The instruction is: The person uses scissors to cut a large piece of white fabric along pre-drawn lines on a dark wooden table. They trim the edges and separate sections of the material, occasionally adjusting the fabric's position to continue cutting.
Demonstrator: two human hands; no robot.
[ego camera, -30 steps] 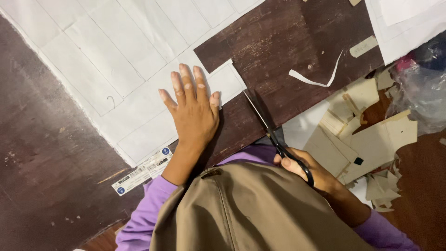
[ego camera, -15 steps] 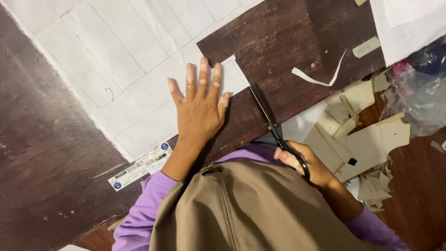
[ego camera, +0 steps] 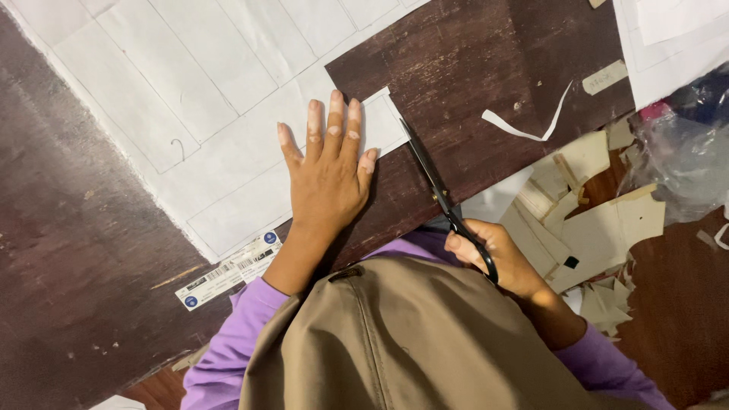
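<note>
A large white sheet (ego camera: 190, 114) with ruled pencil lines lies on a dark brown wooden table (ego camera: 486, 68). My left hand (ego camera: 328, 176) presses flat on the sheet near its cut edge, fingers together. My right hand (ego camera: 497, 257) grips black scissors (ego camera: 434, 190), whose closed blades point up toward the sheet's corner under my left fingertips. The blade tips touch or nearly touch the paper edge. A tan cap brim and purple sleeves fill the bottom of the view.
A thin curled paper strip (ego camera: 524, 129) lies on the table to the right. Beige cardboard offcuts (ego camera: 600, 220) pile at the right, beside a crumpled clear plastic bag (ego camera: 683, 159). A white label strip (ego camera: 228, 269) sits at the sheet's lower edge. More white paper (ego camera: 668, 38) at top right.
The scissors have moved forward along the sheet's edge toward its corner. My left hand has slid a little further up the sheet.
</note>
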